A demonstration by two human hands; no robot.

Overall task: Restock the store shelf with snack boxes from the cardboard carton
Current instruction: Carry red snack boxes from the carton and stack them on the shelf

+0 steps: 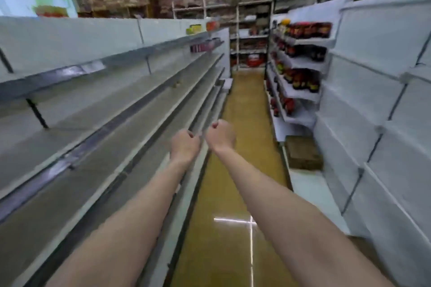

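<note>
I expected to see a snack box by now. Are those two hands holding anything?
Nothing is held. The left hand and the right hand are both curled into bare fists, stretched out over the aisle floor.

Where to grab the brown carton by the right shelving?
Likely the carton by its two short ends, from above. It lies flat on the low base beside the right shelving, top face and aisle side exposed. Both hands, left and right, are fisted and empty.

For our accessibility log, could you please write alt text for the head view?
Two bare forearms reach down a store aisle, left hand and right hand curled into empty fists. Bare grey shelves run along the left; bottles fill far right shelves.
</note>
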